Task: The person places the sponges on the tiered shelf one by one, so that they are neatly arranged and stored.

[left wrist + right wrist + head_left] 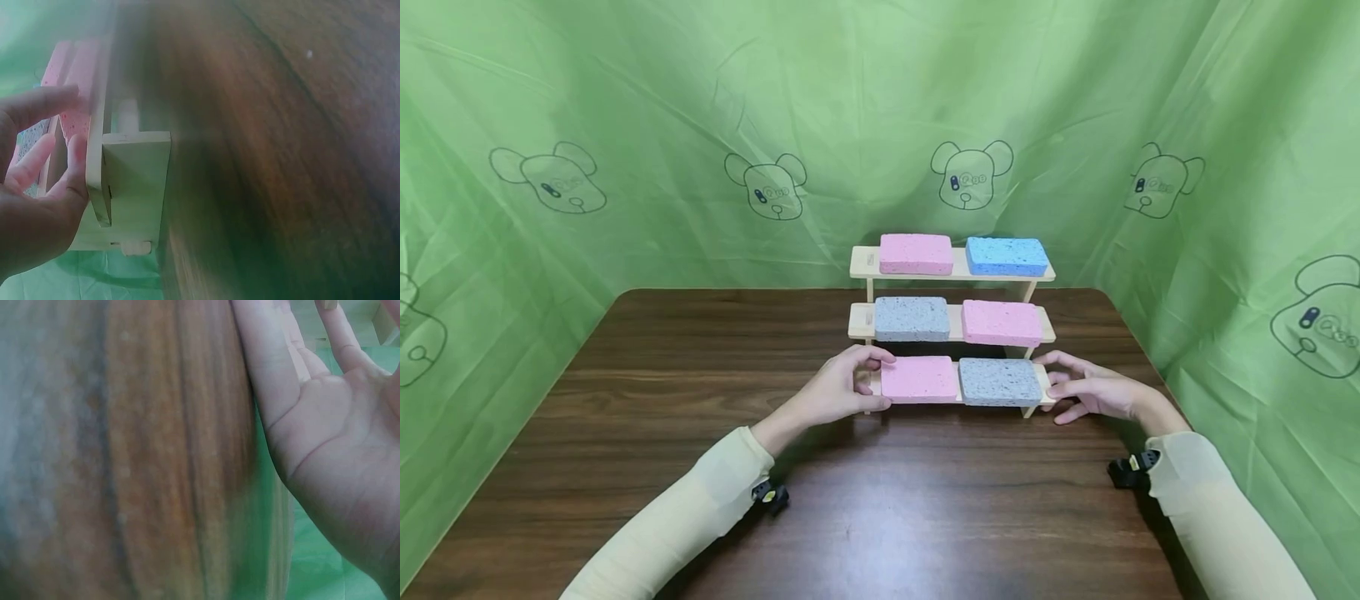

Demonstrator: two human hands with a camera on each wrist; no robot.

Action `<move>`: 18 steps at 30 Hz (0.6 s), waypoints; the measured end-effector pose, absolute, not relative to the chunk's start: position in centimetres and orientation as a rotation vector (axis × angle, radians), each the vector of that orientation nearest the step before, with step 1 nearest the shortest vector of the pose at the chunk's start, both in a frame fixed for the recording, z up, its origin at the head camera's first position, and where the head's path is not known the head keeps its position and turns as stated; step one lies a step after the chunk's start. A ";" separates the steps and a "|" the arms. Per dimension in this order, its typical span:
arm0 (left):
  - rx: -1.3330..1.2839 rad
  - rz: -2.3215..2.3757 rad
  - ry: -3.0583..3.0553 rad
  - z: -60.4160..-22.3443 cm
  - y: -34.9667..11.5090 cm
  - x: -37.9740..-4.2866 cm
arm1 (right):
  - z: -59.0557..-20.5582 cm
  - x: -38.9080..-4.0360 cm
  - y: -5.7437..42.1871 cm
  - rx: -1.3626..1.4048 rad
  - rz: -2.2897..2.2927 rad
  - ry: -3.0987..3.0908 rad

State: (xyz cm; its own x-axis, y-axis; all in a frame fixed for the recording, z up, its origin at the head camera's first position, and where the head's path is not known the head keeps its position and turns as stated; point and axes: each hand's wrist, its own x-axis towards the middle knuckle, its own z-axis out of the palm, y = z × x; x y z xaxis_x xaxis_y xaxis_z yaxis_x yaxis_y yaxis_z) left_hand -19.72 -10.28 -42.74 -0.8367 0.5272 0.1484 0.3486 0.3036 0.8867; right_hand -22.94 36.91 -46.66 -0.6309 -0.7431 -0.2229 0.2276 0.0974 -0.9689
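Note:
A three-tier wooden rack (865, 260) bears sponges in pairs. On its lowest shelf lie a pink sponge (919, 379) and, to its right, a grey sponge (1000, 382). My left hand (838, 385) pinches the left end of that pink sponge, index fingertip at its back corner and thumb at its front corner. In the left wrist view the fingers lie against the pink sponge (80, 65) just above the shelf. My right hand (1093, 392) grips the right end of the lowest shelf, thumb in front. From the right wrist view, mostly the palm (331, 431) shows, fingertips cut off.
Grey (912, 318) and pink (1002, 322) sponges lie on the middle shelf. Pink (916, 253) and blue (1006, 256) ones lie on top. The rack stands on a dark wooden table (700, 358), with a green curtain (850, 100) around the back and sides.

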 end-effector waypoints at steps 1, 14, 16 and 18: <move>0.818 1.562 2.387 -42.7 -10.3 -19.7 | -46.7 -22.9 36.9 -0.518 -1.636 1.626; 0.825 1.626 2.317 -42.7 -10.3 -19.5 | -46.6 -22.9 36.8 -0.496 -1.630 1.637; 0.820 1.624 2.319 -42.7 -10.4 -19.5 | -46.7 -22.9 36.8 -0.491 -1.630 1.635; 0.817 1.615 2.329 -42.6 -10.4 -19.5 | -46.7 -23.0 36.8 -0.493 -1.632 1.633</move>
